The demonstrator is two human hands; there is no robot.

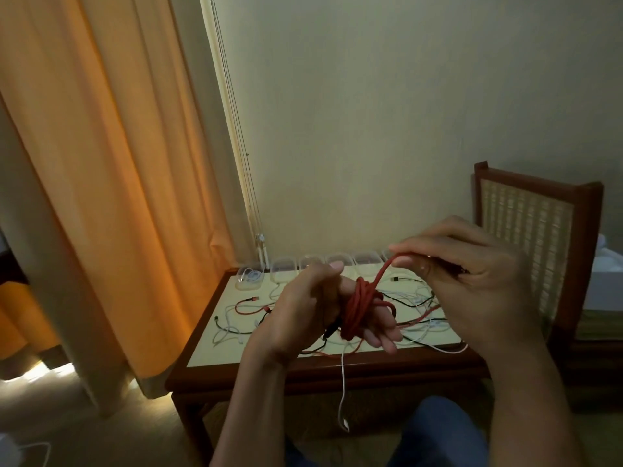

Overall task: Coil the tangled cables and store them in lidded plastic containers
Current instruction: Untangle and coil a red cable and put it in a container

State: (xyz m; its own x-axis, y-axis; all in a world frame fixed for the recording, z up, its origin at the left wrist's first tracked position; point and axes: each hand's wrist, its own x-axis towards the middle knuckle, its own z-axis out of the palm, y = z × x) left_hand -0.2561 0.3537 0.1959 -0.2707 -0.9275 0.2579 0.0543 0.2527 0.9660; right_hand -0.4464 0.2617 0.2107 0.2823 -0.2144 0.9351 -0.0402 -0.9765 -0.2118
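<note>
A red cable [359, 306] is wound in several loops around the fingers of my left hand [303, 318], held above the low table [209, 338]. My right hand [472, 281] pinches the cable's free end near its upper left, and the strand runs taut down to the coil. Tangled white, black and red cables [242, 318] lie spread over the tabletop. A row of clear lidded plastic containers [283, 264] stands along the table's far edge; the leftmost container [250, 277] holds a white cable.
A white cable [343, 392] hangs over the table's front edge toward the floor. An orange curtain [101, 197] hangs on the left. A wooden chair with a cane back [529, 237] stands at the right. My knees in blue trousers [438, 439] are below.
</note>
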